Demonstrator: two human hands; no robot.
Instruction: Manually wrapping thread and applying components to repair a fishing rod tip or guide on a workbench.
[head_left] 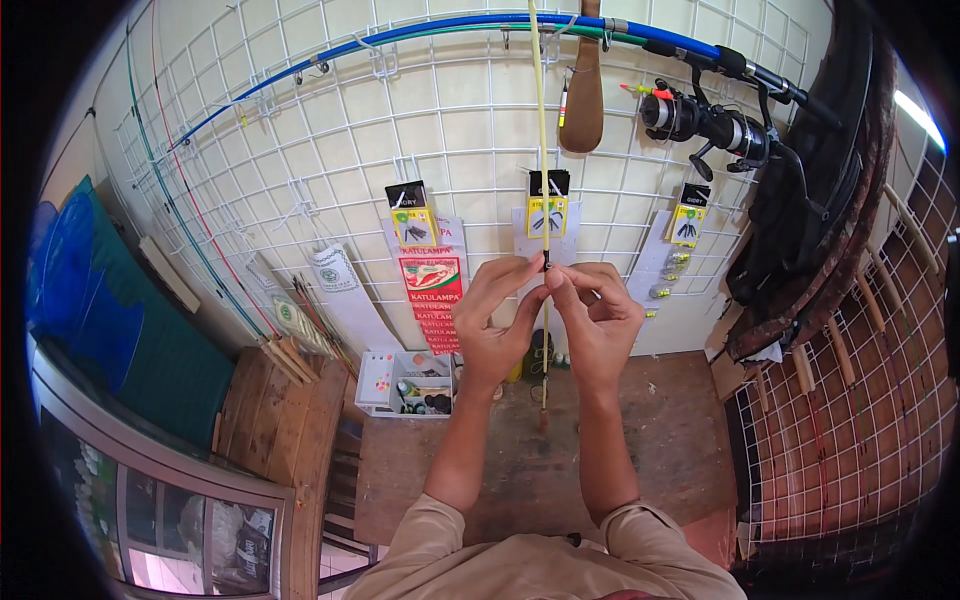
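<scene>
A thin pale-yellow rod [543, 120] runs up and down through the middle of the view, its lower end over the table. My left hand [495, 318] is closed, thumb and fingers pinching the rod. Against it, my right hand [598, 325] is closed too, its fingertips pressed at a small black fitting [547, 262] on the rod. The fitting looks like a rod guide, but the fingers partly cover it. Both hands meet there, well above the wooden table [450, 475].
A white wire grid [440, 130] on the wall carries a blue fishing rod [400, 35], a black reel [715, 125] and a brown paddle-shaped piece [582, 95]. A white divided box [375, 405] of small items stands at the table's left. Dark rod bags [800, 230] hang at right.
</scene>
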